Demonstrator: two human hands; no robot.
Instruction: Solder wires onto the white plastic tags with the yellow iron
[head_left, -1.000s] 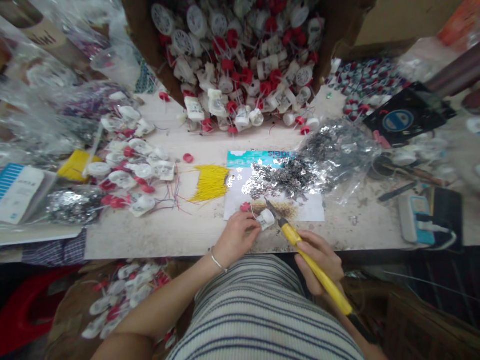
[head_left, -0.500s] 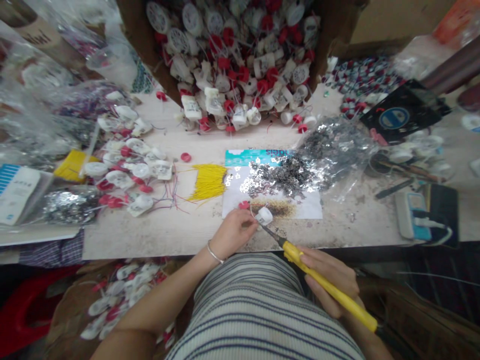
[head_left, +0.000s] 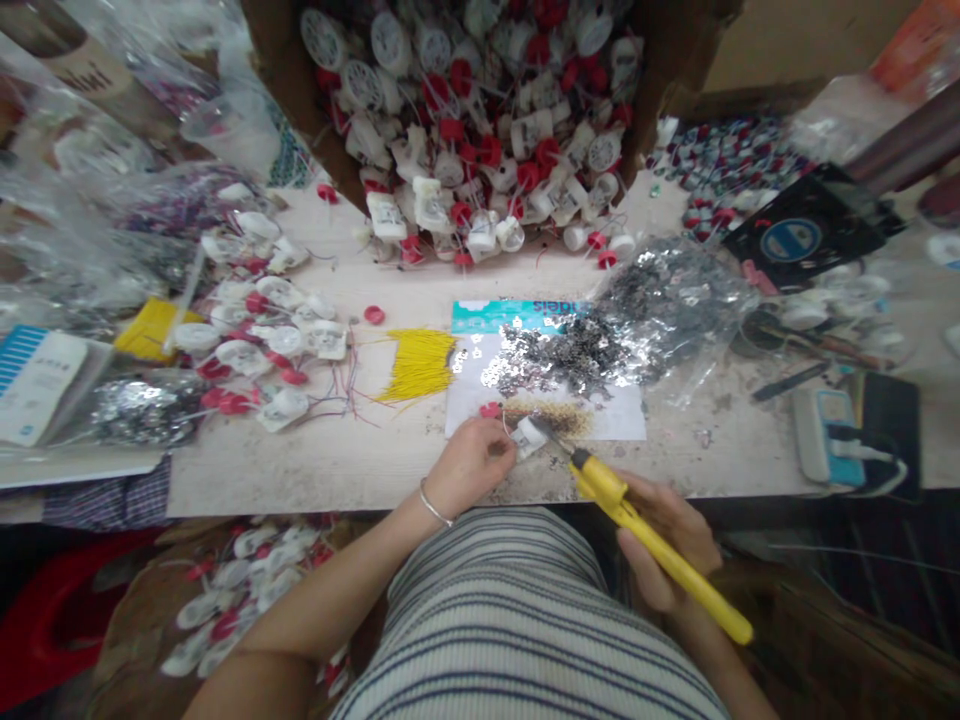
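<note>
My left hand [head_left: 480,455] pinches a small white plastic part [head_left: 529,438] just above the table's front edge. A thin wire runs from that part to a red cap [head_left: 490,410]. In my right hand [head_left: 667,545] is a yellow-handled soldering iron [head_left: 652,540], its dark tip pointing up and left beside the white part; whether the tip touches it I cannot tell. Behind them lies a white sheet [head_left: 622,420] bearing a pile of shiny small metal pieces [head_left: 577,350] and a brown scorched-looking patch. A bundle of yellow wires [head_left: 421,365] sits left of the sheet.
A cardboard box [head_left: 277,70] full of white parts with red caps stands at the back. More such parts [head_left: 277,340] lie on the left. To the right are a plastic bag of metal pieces [head_left: 675,310], a black fan-like device [head_left: 814,225] and a power strip [head_left: 821,435].
The soldering iron's tip has shifted up and right, from near my left fingertips to the far side of the white part. My left hand has hardly moved and keeps its pinch.
</note>
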